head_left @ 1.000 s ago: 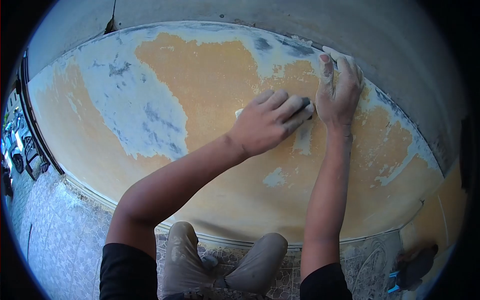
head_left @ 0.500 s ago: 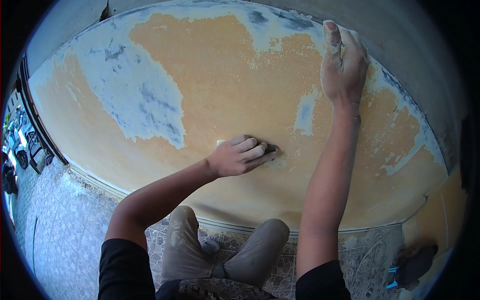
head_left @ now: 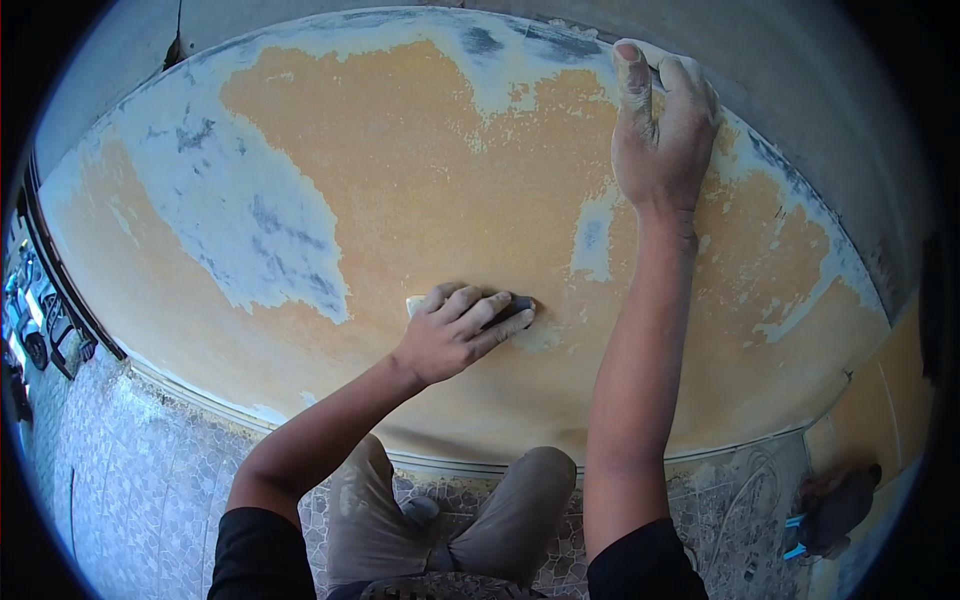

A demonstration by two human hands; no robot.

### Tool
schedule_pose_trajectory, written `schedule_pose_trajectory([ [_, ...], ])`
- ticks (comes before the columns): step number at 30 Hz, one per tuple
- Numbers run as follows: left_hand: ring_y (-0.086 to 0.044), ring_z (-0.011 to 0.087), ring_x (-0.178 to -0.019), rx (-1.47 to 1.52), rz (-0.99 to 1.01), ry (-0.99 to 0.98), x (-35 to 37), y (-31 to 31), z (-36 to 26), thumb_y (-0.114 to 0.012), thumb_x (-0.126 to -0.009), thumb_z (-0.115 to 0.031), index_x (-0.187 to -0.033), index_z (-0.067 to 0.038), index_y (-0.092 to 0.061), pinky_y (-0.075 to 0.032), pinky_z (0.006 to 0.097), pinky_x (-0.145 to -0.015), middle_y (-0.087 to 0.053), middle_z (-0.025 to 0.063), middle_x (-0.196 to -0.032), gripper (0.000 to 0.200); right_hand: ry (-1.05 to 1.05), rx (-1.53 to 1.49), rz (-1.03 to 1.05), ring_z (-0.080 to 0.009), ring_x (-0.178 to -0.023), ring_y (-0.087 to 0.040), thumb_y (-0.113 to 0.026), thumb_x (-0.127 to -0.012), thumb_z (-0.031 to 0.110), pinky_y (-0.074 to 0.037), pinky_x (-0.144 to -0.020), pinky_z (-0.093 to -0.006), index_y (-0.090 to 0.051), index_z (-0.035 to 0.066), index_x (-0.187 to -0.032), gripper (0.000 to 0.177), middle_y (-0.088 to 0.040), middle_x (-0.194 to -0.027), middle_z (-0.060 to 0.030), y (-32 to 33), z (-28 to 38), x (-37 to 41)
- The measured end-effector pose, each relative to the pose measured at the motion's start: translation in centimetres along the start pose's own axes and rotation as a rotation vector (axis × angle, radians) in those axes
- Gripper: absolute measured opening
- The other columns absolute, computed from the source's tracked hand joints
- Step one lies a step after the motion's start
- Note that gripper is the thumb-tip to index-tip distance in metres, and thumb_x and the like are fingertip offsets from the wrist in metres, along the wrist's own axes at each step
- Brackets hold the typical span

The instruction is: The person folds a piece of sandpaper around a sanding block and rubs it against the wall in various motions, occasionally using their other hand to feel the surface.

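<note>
A large curved panel (head_left: 430, 180) fills the middle, with worn orange-tan filler and bare whitish and grey-blue patches. My left hand (head_left: 452, 330) is closed over a dark sanding block (head_left: 512, 311) pressed flat on the lower middle of the panel; a pale end of something shows at the hand's left side. My right hand (head_left: 668, 130), coated in pale dust, is at the panel's upper right edge. Its thumb points up and its fingers curl over the edge, their tips hidden.
My bent knees (head_left: 540, 500) are close to the panel's lower edge. Patterned floor tiles (head_left: 150, 480) with pale dust lie below. Another person (head_left: 840, 510) crouches at lower right beside an orange-tan surface (head_left: 870, 400). Parked motorbikes (head_left: 40, 320) show at far left.
My left hand and the sanding block have shifted slightly left and down in the view. The panel and right hand also appear further left, as the camera view has turned a little.
</note>
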State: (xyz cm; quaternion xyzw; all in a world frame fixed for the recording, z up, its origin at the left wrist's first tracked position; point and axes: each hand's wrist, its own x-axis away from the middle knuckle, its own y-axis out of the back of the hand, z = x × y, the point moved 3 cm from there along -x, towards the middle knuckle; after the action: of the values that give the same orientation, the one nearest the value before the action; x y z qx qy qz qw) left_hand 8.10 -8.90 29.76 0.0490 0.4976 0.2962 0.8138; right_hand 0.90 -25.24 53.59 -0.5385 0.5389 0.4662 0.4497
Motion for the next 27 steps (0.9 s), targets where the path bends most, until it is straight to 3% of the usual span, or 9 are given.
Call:
schedule_pose_trajectory([
  [4,-0.053,0.0216,-0.098,-0.075,-0.37,0.67,-4.4,4.4,6.7,-0.077,-0.081,-0.016,-0.13,-0.026,-0.073,-0.036,0.0372,-0.086,-0.062,0.0008,-0.116,0.051,0.071,-0.055,-0.037,-0.0277,-0.101,-0.061,-0.055,-0.102,0.055,-0.038,-0.102,-0.0462,-0.073,0.009,-0.106,0.05,-0.067,-0.101,-0.0063,0.0,-0.4,-0.2],
  [7,-0.05,0.0218,-0.095,-0.097,-0.519,0.736,-6.3,3.6,7.0,-0.077,-0.082,-0.015,-0.131,-0.028,-0.072,-0.035,0.0381,-0.086,-0.062,0.0018,-0.115,0.051,0.079,-0.072,-0.056,-0.0279,-0.101,-0.06,-0.056,-0.102,0.054,-0.038,-0.101,-0.0461,-0.073,0.009,-0.106,0.048,-0.066,-0.1,-0.0062,-0.3,-0.5,-0.2],
  [10,-0.055,0.0219,-0.102,-0.052,-0.142,0.278,-2.5,-0.4,0.0,-0.067,-0.086,-0.018,-0.133,-0.028,-0.07,-0.043,0.0376,-0.088,-0.061,0.0016,-0.123,0.048,0.044,-0.043,-0.069,-0.0282,-0.101,-0.06,-0.058,-0.102,0.053,-0.038,-0.101,-0.0461,-0.073,0.009,-0.105,0.046,-0.066,-0.099,-0.0059,-0.6,-0.4,-0.2],
  [12,-0.056,0.0198,-0.101,-0.098,-0.131,0.112,0.2,-0.9,-1.2,-0.075,-0.078,-0.018,-0.128,-0.031,-0.074,-0.042,0.0354,-0.085,-0.064,0.0026,-0.119,0.051,0.046,-0.039,-0.06,-0.0282,-0.102,-0.06,-0.059,-0.101,0.053,-0.038,-0.102,-0.0462,-0.073,0.01,-0.107,0.046,-0.066,-0.101,-0.006,-0.6,-0.3,0.0],
  [14,-0.057,0.0199,-0.1,-0.012,-0.124,0.317,-0.1,0.8,0.2,-0.079,-0.078,-0.016,-0.124,-0.027,-0.076,-0.043,0.0356,-0.085,-0.065,0.0034,-0.118,0.047,0.061,-0.026,-0.06,-0.0283,-0.104,-0.06,-0.06,-0.1,0.053,-0.038,-0.102,-0.0463,-0.073,0.01,-0.108,0.046,-0.066,-0.102,-0.006,-0.5,-0.5,-0.3],
  [18,-0.053,0.022,-0.099,-0.012,-0.461,0.801,-4.3,4.9,5.9,-0.084,-0.078,-0.004,-0.125,-0.014,-0.075,-0.042,0.0338,-0.084,-0.067,0.0059,-0.112,0.05,0.128,0.03,-0.017,-0.0281,-0.105,-0.061,-0.064,-0.099,0.05,-0.041,-0.1,-0.0443,-0.072,0.009,-0.111,0.044,-0.067,-0.106,-0.0074,0.2,-0.3,-0.2],
  [21,-0.051,0.0225,-0.099,0.232,-0.685,0.893,-6.3,3.9,5.8,-0.082,-0.079,0.0,-0.128,-0.015,-0.074,-0.042,0.033,-0.084,-0.067,0.0061,-0.111,0.052,0.133,0.051,-0.013,-0.0279,-0.103,-0.063,-0.066,-0.1,0.044,-0.044,-0.098,-0.0424,-0.073,0.008,-0.112,0.039,-0.069,-0.106,-0.0082,0.3,0.5,-0.3],
  [24,-0.058,0.0212,-0.103,0.05,-0.093,0.213,-4.6,-0.5,-1.2,-0.075,-0.078,-0.012,-0.133,-0.03,-0.071,-0.044,0.0344,-0.087,-0.064,-0.0016,-0.116,0.058,0.088,0.055,-0.02,-0.0277,-0.104,-0.062,-0.067,-0.099,0.044,-0.042,-0.1,-0.0426,-0.072,0.009,-0.113,0.038,-0.068,-0.107,-0.0076,-0.3,1.1,-0.1],
  [27,-0.058,0.0199,-0.104,0.078,-0.093,0.22,-3.6,0.2,-0.2,-0.076,-0.077,-0.011,-0.13,-0.029,-0.073,-0.044,0.0352,-0.087,-0.065,-0.0009,-0.115,0.056,0.107,0.084,-0.049,-0.0277,-0.106,-0.062,-0.068,-0.098,0.044,-0.041,-0.102,-0.0429,-0.072,0.01,-0.114,0.038,-0.067,-0.108,-0.0071,-0.2,1.0,-0.2],
])
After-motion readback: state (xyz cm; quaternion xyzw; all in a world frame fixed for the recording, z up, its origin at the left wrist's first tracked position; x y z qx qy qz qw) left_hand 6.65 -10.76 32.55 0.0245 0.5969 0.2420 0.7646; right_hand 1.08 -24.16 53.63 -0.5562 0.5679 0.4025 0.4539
